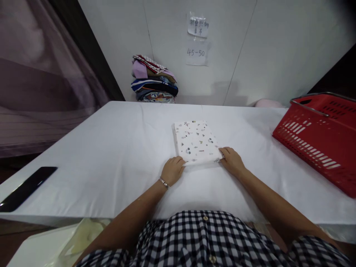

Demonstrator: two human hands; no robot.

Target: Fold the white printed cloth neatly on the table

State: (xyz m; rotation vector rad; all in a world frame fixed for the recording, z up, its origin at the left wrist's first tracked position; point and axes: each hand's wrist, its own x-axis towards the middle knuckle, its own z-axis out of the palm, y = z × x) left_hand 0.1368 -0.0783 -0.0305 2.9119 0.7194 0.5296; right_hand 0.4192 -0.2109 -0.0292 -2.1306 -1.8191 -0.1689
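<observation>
A white folded cloth with small grey, green and dark printed motifs (197, 141) lies flat as a neat, near-square packet on a long table covered in smooth white fabric (116, 155), around the middle of it and straight in front of the person. The left hand (172, 170), with a silver-coloured metal bracelet (164, 183) at its wrist, grasps the packet's near left corner, fingers curled at the edge. The right hand (231, 159) grasps the near right corner, fingertips on the printed top; its thumb is too small to make out clearly. The packet's near edge runs between the two hands, and its far edge lies towards the wall

At the table's right end stands a red plastic basket with slotted sides and a metal handle (328, 142), well apart from the right hand. A glossy black flat slab (26, 189) lies at the left end. Beyond the far edge, against the pale grey panelled wall (250, 66), rises a stack of folded multicoloured fabrics (155, 85); what it rests on is hidden. Two white paper sheets with handwriting (197, 52) hang above, the lower one reading "45-50"
</observation>
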